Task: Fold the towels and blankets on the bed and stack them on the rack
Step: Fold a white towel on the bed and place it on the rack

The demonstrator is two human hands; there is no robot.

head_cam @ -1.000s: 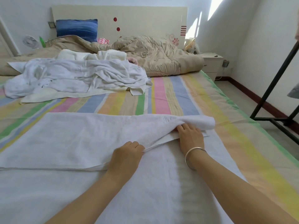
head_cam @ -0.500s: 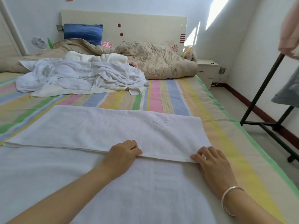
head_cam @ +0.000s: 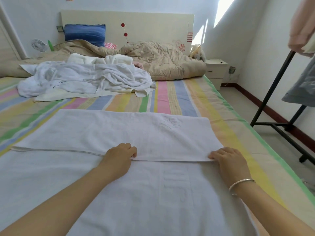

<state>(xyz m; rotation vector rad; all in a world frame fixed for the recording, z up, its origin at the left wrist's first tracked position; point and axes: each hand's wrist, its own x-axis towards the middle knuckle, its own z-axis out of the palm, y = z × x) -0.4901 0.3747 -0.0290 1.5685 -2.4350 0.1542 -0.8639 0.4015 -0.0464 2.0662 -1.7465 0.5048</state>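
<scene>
Pinching folded towel (head_cam: pixel 119 132) edge: left hand (head_cam: pixel 121 154) grip closed mid-edge, right hand (head_cam: pixel 226 159) grip closed at right corner. Pull taut, align edges before next fold.

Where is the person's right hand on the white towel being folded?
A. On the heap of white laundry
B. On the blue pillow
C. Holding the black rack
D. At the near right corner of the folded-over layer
D: the right hand pinches the near right corner of the white towel's folded-over layer, while the left hand grips its edge nearer the middle.
</scene>
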